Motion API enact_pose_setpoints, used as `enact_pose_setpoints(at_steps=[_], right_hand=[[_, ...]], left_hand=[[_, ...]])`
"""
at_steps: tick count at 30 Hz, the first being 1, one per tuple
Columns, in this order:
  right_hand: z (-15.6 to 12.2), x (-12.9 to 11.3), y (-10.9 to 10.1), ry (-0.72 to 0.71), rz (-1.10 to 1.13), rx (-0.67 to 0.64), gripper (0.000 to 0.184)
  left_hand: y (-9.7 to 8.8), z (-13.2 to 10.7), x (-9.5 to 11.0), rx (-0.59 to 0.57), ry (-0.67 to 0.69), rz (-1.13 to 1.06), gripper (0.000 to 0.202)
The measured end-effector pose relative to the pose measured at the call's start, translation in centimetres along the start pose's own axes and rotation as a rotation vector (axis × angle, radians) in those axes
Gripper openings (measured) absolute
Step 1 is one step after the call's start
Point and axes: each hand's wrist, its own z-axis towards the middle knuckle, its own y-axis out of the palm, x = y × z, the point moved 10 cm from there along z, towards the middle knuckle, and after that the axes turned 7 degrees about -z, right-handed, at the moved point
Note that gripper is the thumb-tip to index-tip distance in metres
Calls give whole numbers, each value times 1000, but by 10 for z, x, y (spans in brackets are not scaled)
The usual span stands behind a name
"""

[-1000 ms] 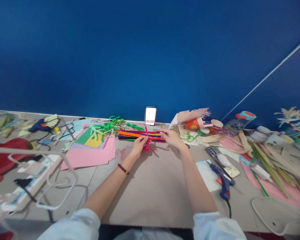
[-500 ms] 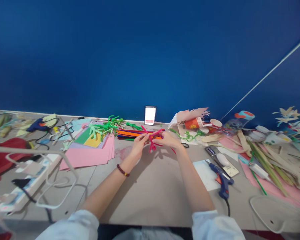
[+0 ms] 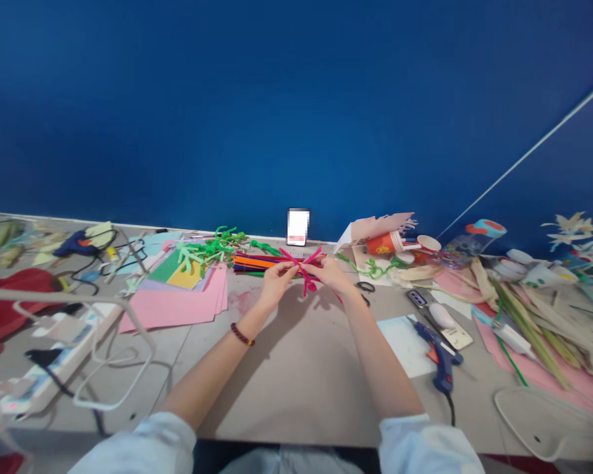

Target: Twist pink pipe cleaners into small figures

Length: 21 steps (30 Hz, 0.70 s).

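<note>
Between my two hands is a figure of bent and twisted magenta pipe cleaners, with two strands rising in a V and a knotted part hanging below. The fingers of my left hand pinch it from the left. From the right, my right hand has its fingertips closed on the same pipe cleaners near the crossing. Behind the hands lies a bundle of orange, purple and red pipe cleaners. Knotted green pipe cleaners sit to its left.
A phone stands against the blue wall. Pink paper sheets and a power strip are at left. On the right are scissors, a blue glue gun, another phone, paper cups and dried husks.
The fingers have shifted slightly around the magenta pipe cleaners, whose upper strands now cross in a clearer V. My right hand has turned a little, and more of the scissors shows.
</note>
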Motion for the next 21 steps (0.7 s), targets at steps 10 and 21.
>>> enact_pose_setpoints(at_steps=[10,21], right_hand=[[0,-2,-3,-7,-38,63,12],[3,17,2,147,187,55,8]], left_hand=[[1,-2,7,4,87,50,18],[3,-5,14,8,174,117,17]])
